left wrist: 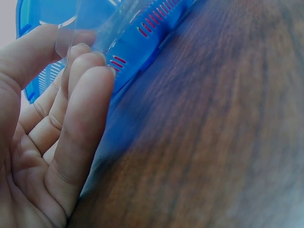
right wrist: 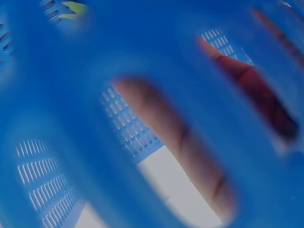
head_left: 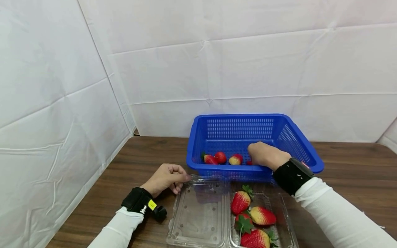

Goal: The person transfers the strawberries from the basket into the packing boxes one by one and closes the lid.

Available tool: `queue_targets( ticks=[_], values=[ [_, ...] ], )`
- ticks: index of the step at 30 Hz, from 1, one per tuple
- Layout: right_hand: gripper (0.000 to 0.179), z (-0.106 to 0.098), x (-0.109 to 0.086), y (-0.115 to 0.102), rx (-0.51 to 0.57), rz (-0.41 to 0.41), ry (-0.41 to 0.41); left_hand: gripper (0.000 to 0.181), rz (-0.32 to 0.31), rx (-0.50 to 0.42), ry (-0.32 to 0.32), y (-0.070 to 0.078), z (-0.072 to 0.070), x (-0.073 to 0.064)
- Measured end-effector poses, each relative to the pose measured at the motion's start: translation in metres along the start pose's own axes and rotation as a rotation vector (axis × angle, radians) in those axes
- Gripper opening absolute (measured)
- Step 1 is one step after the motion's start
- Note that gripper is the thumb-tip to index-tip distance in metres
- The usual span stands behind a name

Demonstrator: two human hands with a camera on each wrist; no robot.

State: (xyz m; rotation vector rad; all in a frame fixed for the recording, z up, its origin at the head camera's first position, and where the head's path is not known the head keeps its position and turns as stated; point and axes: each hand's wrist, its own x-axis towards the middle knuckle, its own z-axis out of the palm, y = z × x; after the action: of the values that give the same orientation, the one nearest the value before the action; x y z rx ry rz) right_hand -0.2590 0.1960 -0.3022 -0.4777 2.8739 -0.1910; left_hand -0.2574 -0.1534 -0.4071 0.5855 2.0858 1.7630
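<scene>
My left hand pinches the far left corner of the lid of a clear plastic clamshell box between thumb and fingers. In the left wrist view the thin clear edge lies at the fingertips. The lid is folded out flat to the left, and several strawberries with green leaves lie in the box's right half. My right hand reaches into the blue basket over its near wall, beside a strawberry. Its fingertips are hidden, and I cannot tell whether it holds anything.
Other red fruits lie along the basket's near side. The basket stands directly behind the clamshell on a dark wooden table. White cloth hangs behind and to the left.
</scene>
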Motion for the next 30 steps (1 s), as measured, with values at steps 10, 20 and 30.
queue_targets(
  ticks=[10,20,30],
  values=[
    [0.046,-0.0004,-0.0011,0.0023,0.021,-0.025,0.045,0.014,-0.001,0.007,-0.006,0.001,0.0007,0.0011],
    [0.042,0.0001,-0.0025,0.0056,0.133,-0.114,0.12,0.013,-0.002,0.004,0.001,0.0,0.0002,0.0014],
    [0.015,-0.0002,-0.0034,0.0027,0.153,-0.084,0.165,0.013,-0.021,0.001,0.013,0.0013,0.0008,0.0003]
  ],
)
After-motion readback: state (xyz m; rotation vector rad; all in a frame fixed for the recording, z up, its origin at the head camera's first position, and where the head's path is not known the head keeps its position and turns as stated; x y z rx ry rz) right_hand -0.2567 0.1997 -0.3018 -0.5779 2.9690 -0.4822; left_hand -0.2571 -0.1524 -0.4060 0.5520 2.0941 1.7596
